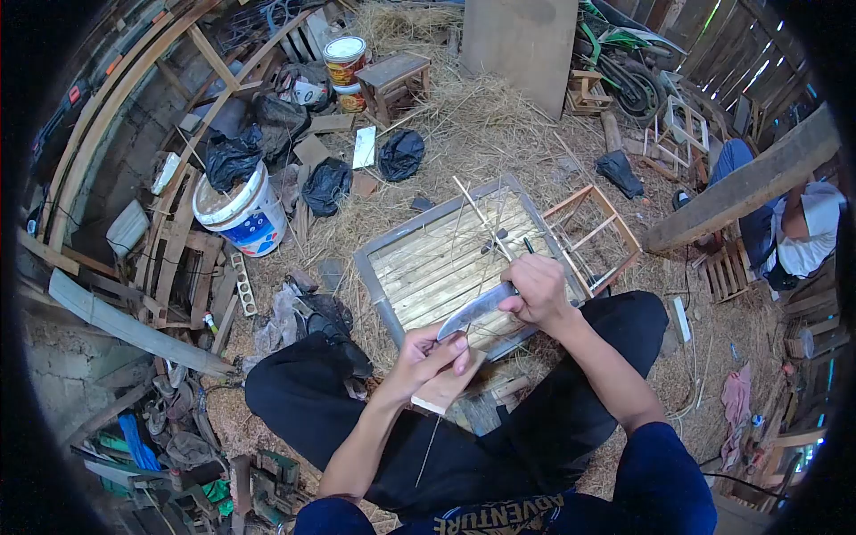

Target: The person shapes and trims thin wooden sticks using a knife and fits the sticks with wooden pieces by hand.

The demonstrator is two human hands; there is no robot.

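My right hand (535, 290) is closed round the dark handle of a broad knife (475, 311), its blade slanting down to the left. The blade's tip reaches my left hand (428, 357), whose fingers are pinched round a thin strip near the blade. Below those fingers a small wooden board (448, 385) rests between my legs. Behind both hands lies a low slatted table (428, 267) with a grey frame. Thin sticks (473, 203) and small dark pieces lie on its top.
A white bucket (241, 212) stands at the left, near black plastic bags (326, 185). A wooden frame (596, 234) adjoins the table's right side. A seated person (807, 223) is at the far right, behind a slanting post (749, 183). Straw covers the ground.
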